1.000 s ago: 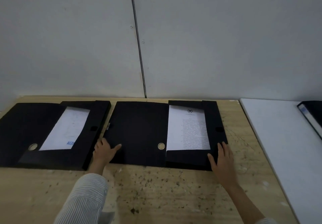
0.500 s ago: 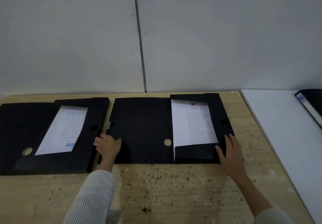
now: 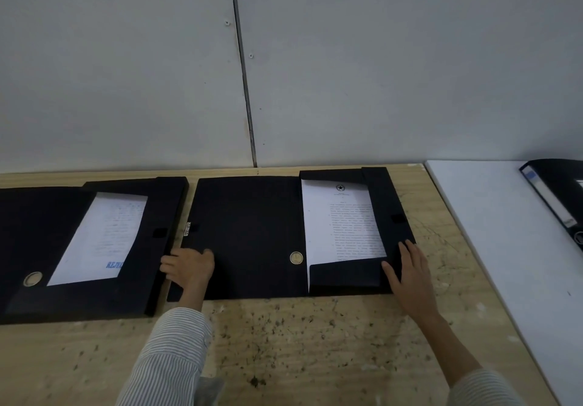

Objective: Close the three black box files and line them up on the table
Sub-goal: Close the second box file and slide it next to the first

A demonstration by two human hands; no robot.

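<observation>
Now both hands rest on the middle box file [image 3: 252,235], which lies open and flat on the wooden bench [image 3: 315,342] with its far edge near the wall. The left hand [image 3: 189,268] sits on the file's near-left corner, fingers [image 3: 170,260] loosely curled over the edge, where a second ago they lay flatter with the thumb spread wide. The right hand [image 3: 408,271] lies palm down on the near-right corner, fingers [image 3: 407,249] extended and slightly spread, gripping nothing. Compared with a second ago this file sits squarer to the bench edge and a little farther from the person. A printed sheet [image 3: 342,222] lies in its right half under a black flap, and a brass ring [image 3: 296,257] marks the spine. Just to the left, nearly touching, a second open box file [image 3: 94,295] holds another white sheet [image 3: 101,238] with blue lettering. Well to the right, a third black file [image 3: 555,194] lies on a white surface [image 3: 504,248], only partly in view.
</observation>
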